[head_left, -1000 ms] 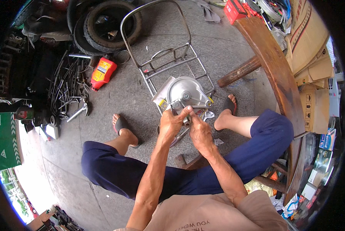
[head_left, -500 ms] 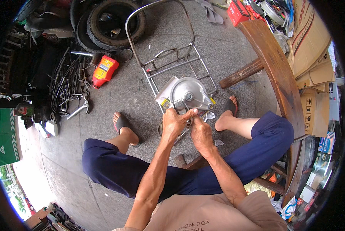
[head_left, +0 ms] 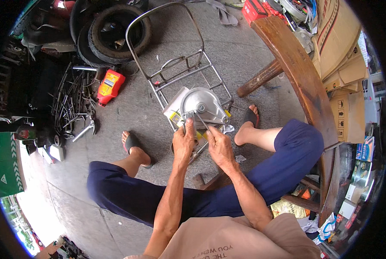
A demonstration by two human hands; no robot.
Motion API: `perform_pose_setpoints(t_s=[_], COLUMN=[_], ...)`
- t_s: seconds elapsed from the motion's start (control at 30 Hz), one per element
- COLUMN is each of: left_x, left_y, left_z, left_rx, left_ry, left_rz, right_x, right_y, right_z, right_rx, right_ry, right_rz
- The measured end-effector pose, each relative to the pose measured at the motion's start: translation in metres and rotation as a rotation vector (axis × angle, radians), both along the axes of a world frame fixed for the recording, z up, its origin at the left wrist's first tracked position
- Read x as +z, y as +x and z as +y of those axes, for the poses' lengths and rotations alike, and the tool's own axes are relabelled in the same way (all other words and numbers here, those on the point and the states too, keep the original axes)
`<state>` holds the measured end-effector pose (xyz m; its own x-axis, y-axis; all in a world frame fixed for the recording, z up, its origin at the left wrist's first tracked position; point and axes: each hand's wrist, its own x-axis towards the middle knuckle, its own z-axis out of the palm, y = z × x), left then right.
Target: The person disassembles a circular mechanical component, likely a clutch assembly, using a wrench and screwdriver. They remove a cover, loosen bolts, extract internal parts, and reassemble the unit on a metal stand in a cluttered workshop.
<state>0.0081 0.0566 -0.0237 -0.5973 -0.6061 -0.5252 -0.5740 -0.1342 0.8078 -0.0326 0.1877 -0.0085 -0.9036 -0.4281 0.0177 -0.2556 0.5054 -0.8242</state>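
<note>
A silver round brake plate (head_left: 207, 100) with a central hub hole and a pointed lug lies on the metal rack frame (head_left: 191, 77) between my feet. My left hand (head_left: 183, 144) is closed at the plate's near edge, its thumb pressed on a small metal arm there. Opposite it, my right hand (head_left: 221, 149) pinches the near end of a thin metal rod (head_left: 202, 122) that slants up to the plate. A whitish packet with yellow parts (head_left: 175, 113) shows under the plate's left side. My fingers partly hide what lies below.
A red bottle (head_left: 110, 87), a hammer (head_left: 86, 129) and loose metal tools lie on the left. Tyres (head_left: 119, 34) are piled at the far left. A wooden bench (head_left: 292, 64) curves along the right, with cardboard boxes (head_left: 346, 116) behind it.
My hands have moved apart; they were together at the plate's near edge, thumbs meeting. The thin rod now shows between them. The whole view has shifted slightly.
</note>
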Motion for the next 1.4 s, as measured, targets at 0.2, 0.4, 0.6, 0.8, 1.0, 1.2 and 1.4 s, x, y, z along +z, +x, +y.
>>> perform_pose_setpoints(t_s=[0.2, 0.4, 0.6, 0.8, 1.0, 1.2, 1.4], left_x=[0.031, 0.029, 0.029, 0.017, 0.001, -0.021, -0.053], left_y=[0.006, 0.014, 0.011, 0.015, 0.001, 0.019, -0.004], left_z=[-0.011, -0.004, -0.003, -0.003, -0.007, -0.003, 0.025], left_rx=[0.211, -0.121, -0.042, -0.051, -0.132, -0.184, -0.190], left_ry=[0.174, 0.177, 0.249, 0.178, 0.085, 0.049, -0.092], left_rz=[0.023, 0.107, 0.184, 0.135, 0.054, 0.048, 0.019], right_x=[0.003, -0.004, -0.002, 0.010, -0.010, 0.001, -0.140], right_y=[0.004, 0.006, -0.006, -0.002, -0.007, -0.014, -0.049], right_z=[-0.004, -0.002, 0.009, 0.006, 0.013, 0.023, 0.139], right_rx=[-0.089, -0.036, -0.050, -0.150, -0.236, -0.020, 0.054], right_ry=[0.018, 0.169, 0.228, 0.156, 0.141, 0.375, 0.309], right_rz=[-0.084, 0.051, 0.202, -0.036, -0.020, -0.047, -0.249])
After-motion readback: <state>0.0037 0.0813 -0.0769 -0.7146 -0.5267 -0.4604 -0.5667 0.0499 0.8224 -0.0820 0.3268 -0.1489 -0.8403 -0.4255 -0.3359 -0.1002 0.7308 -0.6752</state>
